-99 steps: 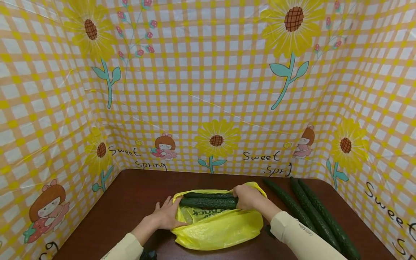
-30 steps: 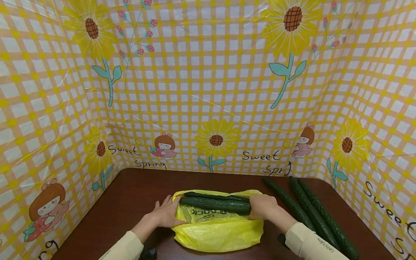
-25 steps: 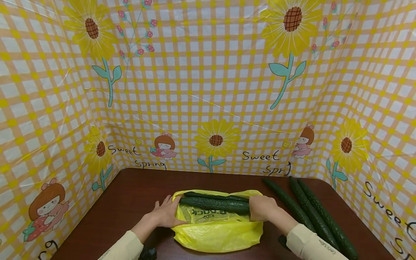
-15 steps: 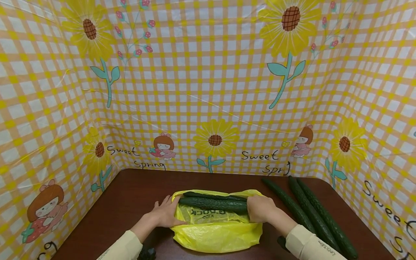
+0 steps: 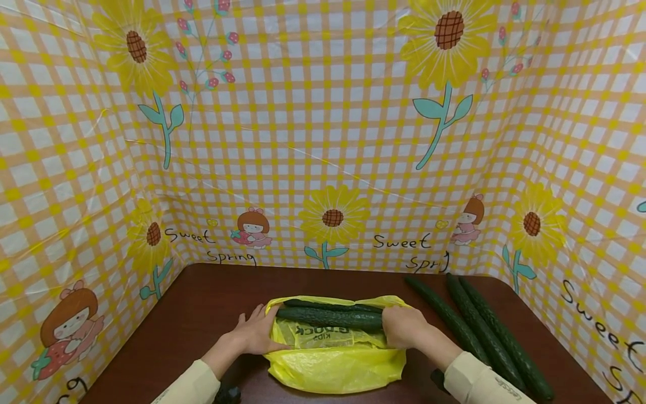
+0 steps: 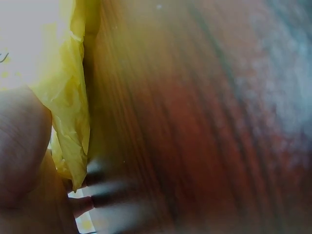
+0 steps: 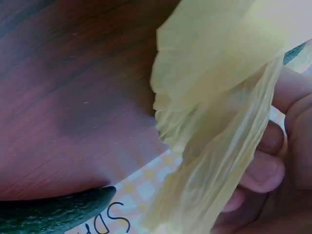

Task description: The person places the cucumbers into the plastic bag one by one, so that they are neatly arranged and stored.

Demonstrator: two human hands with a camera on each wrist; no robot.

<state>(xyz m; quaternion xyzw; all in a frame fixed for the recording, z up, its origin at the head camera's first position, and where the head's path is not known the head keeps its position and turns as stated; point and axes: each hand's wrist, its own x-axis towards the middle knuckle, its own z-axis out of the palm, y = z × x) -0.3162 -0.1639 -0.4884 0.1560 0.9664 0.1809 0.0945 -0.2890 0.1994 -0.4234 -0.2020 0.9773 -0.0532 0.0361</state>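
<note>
A yellow plastic bag (image 5: 335, 370) lies on its side with its mouth facing up and back. Inside it two dark green cucumbers (image 5: 330, 317) lie lengthwise, one behind the other. At the bag's left end my left hand (image 5: 254, 331) holds the rim, thumb at the near edge and fingers spread behind. My right hand (image 5: 406, 327) grips the right end of the bag with curled fingers and covers the cucumbers' right ends. In the right wrist view the curled fingers (image 7: 263, 170) lie against the thin yellow film (image 7: 214, 112); what they pinch is partly hidden.
Three long loose cucumbers (image 5: 484, 325) lie at the right of the dark brown table (image 5: 217, 286). A checked sunflower cloth (image 5: 323, 140) walls the table at the back and both sides. A small black object (image 5: 228, 394) sits by the left sleeve.
Compared with 3.3 seconds ago, my right hand and the front cucumber have shifted right, and the near rim is lower. Over the last second my right hand edges slightly left; the left stays put.
</note>
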